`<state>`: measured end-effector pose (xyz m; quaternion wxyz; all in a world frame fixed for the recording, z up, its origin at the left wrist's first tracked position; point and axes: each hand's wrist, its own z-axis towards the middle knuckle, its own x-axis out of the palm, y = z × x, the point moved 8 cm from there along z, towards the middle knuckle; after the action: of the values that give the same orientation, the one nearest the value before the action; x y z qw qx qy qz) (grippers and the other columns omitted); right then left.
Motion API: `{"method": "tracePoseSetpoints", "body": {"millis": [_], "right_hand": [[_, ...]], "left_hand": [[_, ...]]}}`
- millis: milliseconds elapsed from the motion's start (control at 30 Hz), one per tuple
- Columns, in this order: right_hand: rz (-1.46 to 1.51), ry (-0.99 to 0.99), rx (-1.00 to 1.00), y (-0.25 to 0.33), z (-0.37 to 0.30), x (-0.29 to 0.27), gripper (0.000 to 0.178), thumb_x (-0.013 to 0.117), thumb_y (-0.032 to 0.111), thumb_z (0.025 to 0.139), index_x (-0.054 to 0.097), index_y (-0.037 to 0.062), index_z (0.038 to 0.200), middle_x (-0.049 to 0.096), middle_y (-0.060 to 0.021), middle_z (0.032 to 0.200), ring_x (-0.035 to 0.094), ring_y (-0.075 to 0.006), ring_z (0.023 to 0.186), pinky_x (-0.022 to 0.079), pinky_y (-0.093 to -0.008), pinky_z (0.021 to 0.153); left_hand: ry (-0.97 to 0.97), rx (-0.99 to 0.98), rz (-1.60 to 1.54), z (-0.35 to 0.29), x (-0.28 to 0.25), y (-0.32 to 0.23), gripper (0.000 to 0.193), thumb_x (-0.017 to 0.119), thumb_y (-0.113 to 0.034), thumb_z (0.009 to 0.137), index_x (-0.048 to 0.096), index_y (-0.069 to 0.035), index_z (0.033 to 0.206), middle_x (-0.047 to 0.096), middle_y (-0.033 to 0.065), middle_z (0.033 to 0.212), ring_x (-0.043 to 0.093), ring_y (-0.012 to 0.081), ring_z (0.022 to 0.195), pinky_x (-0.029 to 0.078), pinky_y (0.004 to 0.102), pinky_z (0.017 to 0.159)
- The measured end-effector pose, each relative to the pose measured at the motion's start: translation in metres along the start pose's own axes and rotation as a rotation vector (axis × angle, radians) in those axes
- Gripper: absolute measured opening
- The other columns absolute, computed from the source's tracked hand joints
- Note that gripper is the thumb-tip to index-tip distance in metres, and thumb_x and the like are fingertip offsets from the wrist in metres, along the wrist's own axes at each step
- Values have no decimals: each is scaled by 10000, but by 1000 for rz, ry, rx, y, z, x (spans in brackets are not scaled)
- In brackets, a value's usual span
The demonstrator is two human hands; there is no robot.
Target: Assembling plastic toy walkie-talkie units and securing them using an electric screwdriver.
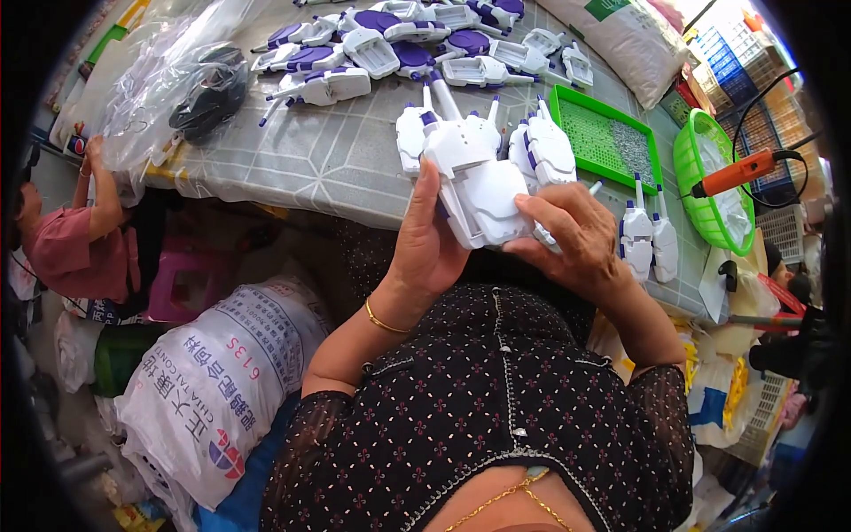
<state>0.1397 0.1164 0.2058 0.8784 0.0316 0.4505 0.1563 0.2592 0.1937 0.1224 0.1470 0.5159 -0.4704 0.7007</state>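
A white plastic toy body (461, 173) with a squarish panel on its face is held up in front of my chest, over the table's near edge. My left hand (421, 244) grips its left side, the thumb along the edge and the other fingers hidden behind. My right hand (576, 238) is closed on the lower right corner, its curled fingers at the panel's edge. Just beyond lie similar white pieces with purple tips, one on the left (410, 142) and one on the right (550, 146). Two slim white pieces (636, 239) lie to the right of my right hand.
White and purple parts (368, 53) are heaped at the table's far side. A green tray (567, 111) holds small metal bits. An orange corded power screwdriver (740, 173) hangs near a green basket (746, 239). A printed sack (222, 381) stands lower left; a co-worker (75, 239) is at far left.
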Motion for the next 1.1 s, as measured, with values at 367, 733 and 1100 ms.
{"method": "tracePoseSetpoints", "body": {"millis": [367, 733, 1100], "right_hand": [[282, -54, -5, -4, 17, -8, 716, 925, 328, 681, 587, 64, 1253, 615, -205, 1311, 632, -358, 1179, 524, -442, 976], [78, -38, -124, 10, 19, 0, 643, 830, 471, 734, 643, 152, 1260, 622, -101, 1291, 594, -291, 1168, 435, -428, 974], [214, 29, -114, 7, 25, 14, 627, 838, 376, 754, 637, 155, 1306, 572, -136, 1352, 576, -335, 1196, 449, -451, 990]], "left_hand": [[47, -88, -43, -5, 6, 5, 682, 461, -566, 1035, 366, -99, 1524, 537, 101, 1433, 550, 241, 1307, 459, 445, 1098], [106, -167, -94, -11, 10, 11, 701, 453, -593, 1024, 368, -83, 1498, 570, 138, 1347, 596, 279, 1223, 525, 493, 1010], [64, -128, 65, -10, -7, -5, 642, 505, -508, 1041, 387, -66, 1491, 576, 114, 1333, 602, 225, 1191, 533, 436, 996]]}}
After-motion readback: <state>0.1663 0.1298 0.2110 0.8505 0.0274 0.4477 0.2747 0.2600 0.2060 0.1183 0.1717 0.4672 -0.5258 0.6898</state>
